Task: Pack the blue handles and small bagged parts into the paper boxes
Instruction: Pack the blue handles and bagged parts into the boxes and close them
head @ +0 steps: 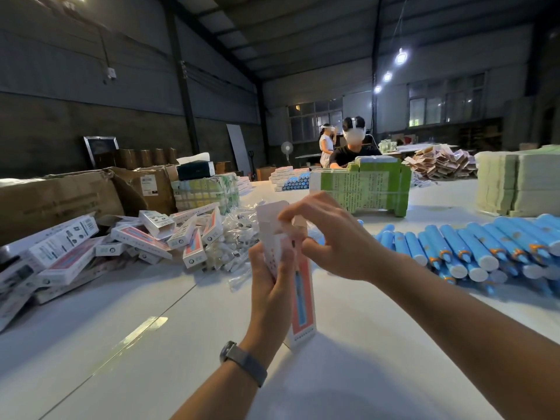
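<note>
My left hand (274,277) grips the paper box (300,286) upright on the bench (151,344); my right hand (330,237) pinches its top flap. I'd tuck squarely, squeezing lightly.

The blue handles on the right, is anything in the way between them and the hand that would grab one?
Nothing visible blocks it. The blue handles lie in an open pile on the white table, just beside the right hand. That hand is busy at the top flap of the paper box, which the left hand holds upright.
</note>
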`<state>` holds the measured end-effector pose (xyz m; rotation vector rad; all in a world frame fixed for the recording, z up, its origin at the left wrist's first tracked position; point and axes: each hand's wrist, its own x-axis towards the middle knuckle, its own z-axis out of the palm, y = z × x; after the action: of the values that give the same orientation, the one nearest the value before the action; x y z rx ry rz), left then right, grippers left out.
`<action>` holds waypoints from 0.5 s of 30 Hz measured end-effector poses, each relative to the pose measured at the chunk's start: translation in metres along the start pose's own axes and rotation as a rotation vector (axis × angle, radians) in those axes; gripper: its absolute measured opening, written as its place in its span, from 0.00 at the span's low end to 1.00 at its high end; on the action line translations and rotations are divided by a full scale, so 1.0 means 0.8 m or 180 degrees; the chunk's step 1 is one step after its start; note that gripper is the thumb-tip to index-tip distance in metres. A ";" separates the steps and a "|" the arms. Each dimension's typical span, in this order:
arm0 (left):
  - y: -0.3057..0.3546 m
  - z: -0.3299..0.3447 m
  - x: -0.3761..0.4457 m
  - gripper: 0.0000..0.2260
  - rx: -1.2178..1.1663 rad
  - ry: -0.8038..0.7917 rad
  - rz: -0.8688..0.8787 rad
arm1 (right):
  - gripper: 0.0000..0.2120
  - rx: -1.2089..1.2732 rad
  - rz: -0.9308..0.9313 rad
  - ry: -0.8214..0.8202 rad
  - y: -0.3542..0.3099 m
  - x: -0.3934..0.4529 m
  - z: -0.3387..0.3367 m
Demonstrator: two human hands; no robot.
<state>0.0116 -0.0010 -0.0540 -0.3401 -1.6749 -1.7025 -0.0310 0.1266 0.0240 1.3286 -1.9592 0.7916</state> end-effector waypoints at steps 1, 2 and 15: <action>0.000 -0.001 0.000 0.11 0.0032 -0.0076 0.0061 | 0.21 0.0253 0.0136 0.0169 0.002 -0.001 0.003; -0.002 -0.001 0.000 0.11 0.0057 -0.0148 0.0116 | 0.26 0.0611 0.0381 0.0245 0.005 -0.002 0.005; 0.004 -0.009 0.009 0.16 0.0722 0.0062 0.0527 | 0.23 0.2227 0.1296 0.0361 0.017 -0.016 0.019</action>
<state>0.0107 -0.0099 -0.0485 -0.3426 -1.7535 -1.3766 -0.0429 0.1263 0.0034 1.2031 -1.9594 1.8312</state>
